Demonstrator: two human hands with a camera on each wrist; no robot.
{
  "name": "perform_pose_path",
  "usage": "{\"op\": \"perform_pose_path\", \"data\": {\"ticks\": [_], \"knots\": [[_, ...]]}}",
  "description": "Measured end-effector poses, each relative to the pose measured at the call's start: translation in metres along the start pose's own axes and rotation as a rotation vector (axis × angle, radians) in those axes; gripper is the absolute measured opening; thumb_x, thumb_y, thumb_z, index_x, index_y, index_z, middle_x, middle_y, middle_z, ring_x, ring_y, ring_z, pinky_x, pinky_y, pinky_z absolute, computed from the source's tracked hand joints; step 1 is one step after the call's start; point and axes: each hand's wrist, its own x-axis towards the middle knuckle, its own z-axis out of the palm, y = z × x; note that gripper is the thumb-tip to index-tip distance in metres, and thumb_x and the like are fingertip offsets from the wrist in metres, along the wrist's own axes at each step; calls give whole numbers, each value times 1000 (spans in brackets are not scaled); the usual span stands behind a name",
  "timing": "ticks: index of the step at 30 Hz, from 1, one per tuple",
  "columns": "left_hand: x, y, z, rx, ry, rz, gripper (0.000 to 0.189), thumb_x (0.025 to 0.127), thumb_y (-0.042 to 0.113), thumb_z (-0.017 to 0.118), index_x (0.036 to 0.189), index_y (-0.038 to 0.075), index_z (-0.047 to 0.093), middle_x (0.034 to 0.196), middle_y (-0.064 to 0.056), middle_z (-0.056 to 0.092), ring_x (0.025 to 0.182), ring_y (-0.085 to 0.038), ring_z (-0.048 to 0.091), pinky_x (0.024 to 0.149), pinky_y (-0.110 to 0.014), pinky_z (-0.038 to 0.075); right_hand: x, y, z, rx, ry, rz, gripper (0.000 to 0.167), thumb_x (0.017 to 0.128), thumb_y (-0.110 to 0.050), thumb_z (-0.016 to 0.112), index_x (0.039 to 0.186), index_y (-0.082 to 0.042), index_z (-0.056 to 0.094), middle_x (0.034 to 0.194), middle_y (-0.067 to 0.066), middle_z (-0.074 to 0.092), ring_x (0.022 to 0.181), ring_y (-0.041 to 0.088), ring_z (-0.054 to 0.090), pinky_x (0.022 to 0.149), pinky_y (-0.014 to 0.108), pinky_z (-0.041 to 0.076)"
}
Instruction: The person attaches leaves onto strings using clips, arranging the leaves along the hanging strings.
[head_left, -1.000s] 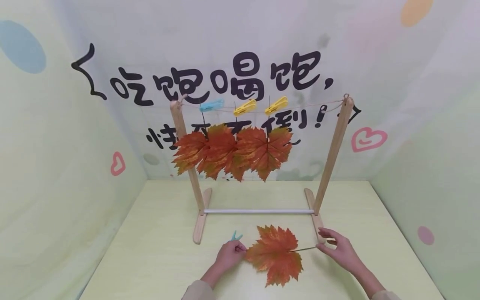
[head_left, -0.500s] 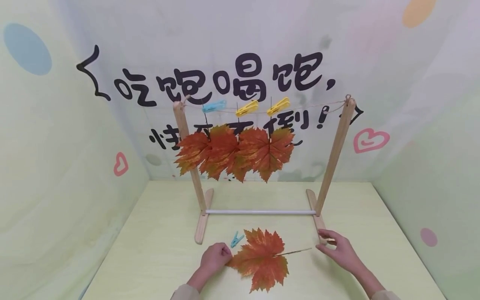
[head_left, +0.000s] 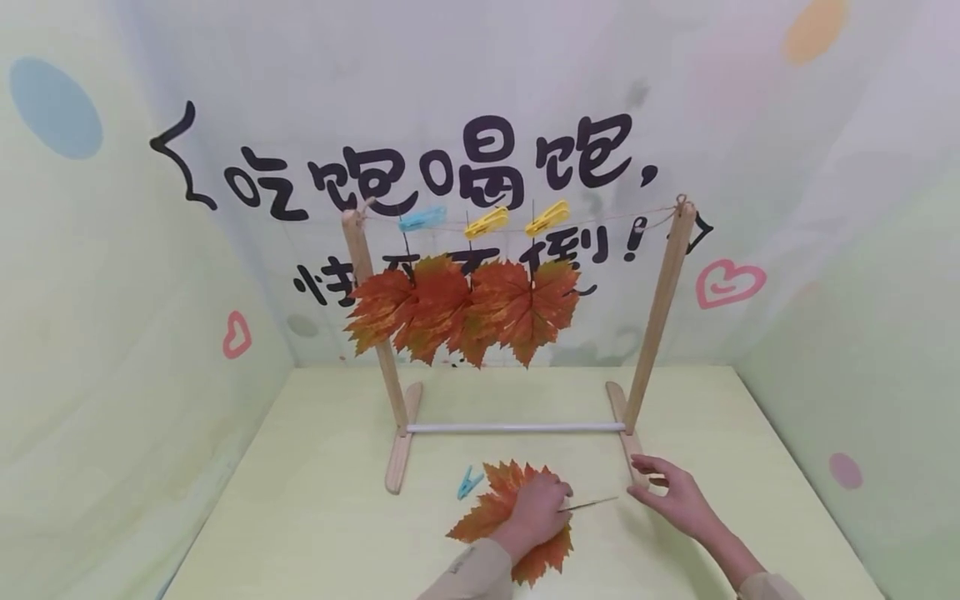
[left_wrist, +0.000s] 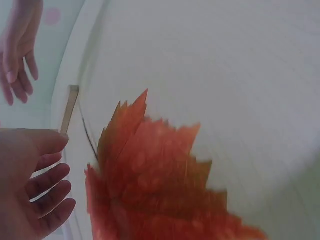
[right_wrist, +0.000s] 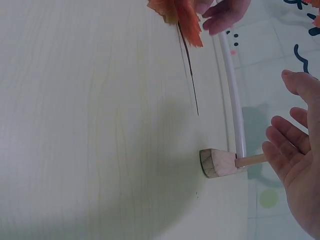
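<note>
An orange-red artificial maple leaf [head_left: 483, 515] lies on the table, its thin stem [head_left: 597, 503] pointing right. My left hand [head_left: 538, 507] is over the leaf near the stem's base and covers its middle in the head view. In the left wrist view, that hand's fingers are loosely bent with nothing between them, beside the leaf [left_wrist: 155, 170]. My right hand [head_left: 678, 498] hovers past the stem's tip, by the rack's right foot, thumb and fingers apart and holding nothing. A blue clothespin [head_left: 469, 482] lies just left of the leaf.
Behind the leaf stands a wooden rack [head_left: 660, 321] with a white crossbar [head_left: 517, 427] low down. From its string hang several similar leaves [head_left: 543, 308], held by a blue clothespin [head_left: 423, 219] and two yellow clothespins [head_left: 487, 222]. Printed cloth walls enclose the table [head_left: 315, 467].
The leaf slid left, its stem leaving the right fingers. My left hand let go of the leaf's tip and moved right over its middle. The right hand stayed nearly still.
</note>
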Motion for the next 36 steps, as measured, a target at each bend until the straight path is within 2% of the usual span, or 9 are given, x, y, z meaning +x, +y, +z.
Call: {"op": "perform_pose_path", "data": {"ticks": [2, 7, 15, 21, 23, 27, 32, 34, 36], "knots": [[4, 10, 12, 77, -18, -5, 14, 71, 18, 70, 85, 16, 67, 74, 4, 55, 72, -12, 51, 54, -20, 41, -1, 0, -1, -5, -8, 7, 42, 76, -7, 72, 112, 6, 57, 104, 19, 63, 92, 28, 59, 75, 35, 51], [8, 24, 28, 121, -63, -63, 7, 74, 14, 70, 78, 17, 67, 70, 3, 50, 67, -12, 49, 51, -22, 40, -3, 1, -5, 0, -4, 31, 41, 76, -8, 72, 112, 6, 58, 103, 18, 64, 92, 29, 59, 75, 37, 51], [7, 25, 29, 91, -62, -93, 10, 76, 13, 70, 70, 18, 65, 65, 6, 51, 64, -9, 48, 54, -19, 40, -5, 3, -4, 2, 8, 34, 40, 75, -7, 72, 111, 6, 58, 102, 18, 64, 91, 26, 59, 74, 38, 51], [13, 20, 29, 135, -66, -55, 10, 77, 11, 69, 70, 16, 63, 65, 5, 52, 62, -9, 50, 54, -18, 42, 1, 3, -6, -9, 25, -18, 40, 73, -6, 73, 109, 4, 60, 100, 17, 65, 90, 27, 60, 73, 36, 52], [15, 17, 27, 152, -45, -35, 11, 76, 10, 68, 69, 14, 61, 63, 5, 53, 60, -10, 52, 53, -18, 42, 2, 3, -6, -20, 22, -39, 40, 73, -6, 74, 109, 4, 60, 100, 17, 64, 89, 28, 60, 72, 34, 52], [21, 11, 14, 121, 24, -1, 13, 73, 4, 66, 67, 12, 59, 59, 4, 56, 56, -11, 55, 49, -18, 42, 6, -2, -11, -29, 14, -64, 42, 74, -7, 74, 111, 5, 59, 101, 18, 64, 89, 24, 60, 72, 36, 52], [29, 2, -9, -29, 71, -23, 12, 75, 0, 65, 70, 10, 61, 64, 3, 59, 62, -12, 57, 55, -18, 43, 13, -20, -18, -41, 7, -92, 42, 73, -4, 73, 111, 7, 58, 101, 18, 64, 89, 11, 58, 72, 38, 52], [32, -2, -17, -106, 74, -47, 10, 78, 1, 64, 73, 9, 61, 68, 2, 60, 66, -13, 57, 59, -18, 44, 14, -32, -20, -57, 12, -105, 41, 72, 0, 73, 110, 8, 58, 99, 18, 64, 88, 9, 57, 71, 38, 52], [34, -5, -26, -154, 86, -63, 8, 80, 2, 64, 75, 8, 62, 70, 2, 60, 68, -13, 58, 62, -19, 45, 15, -40, -21, -66, 19, -125, 40, 72, 2, 72, 108, 10, 58, 98, 18, 64, 87, 12, 58, 71, 39, 52]]}}
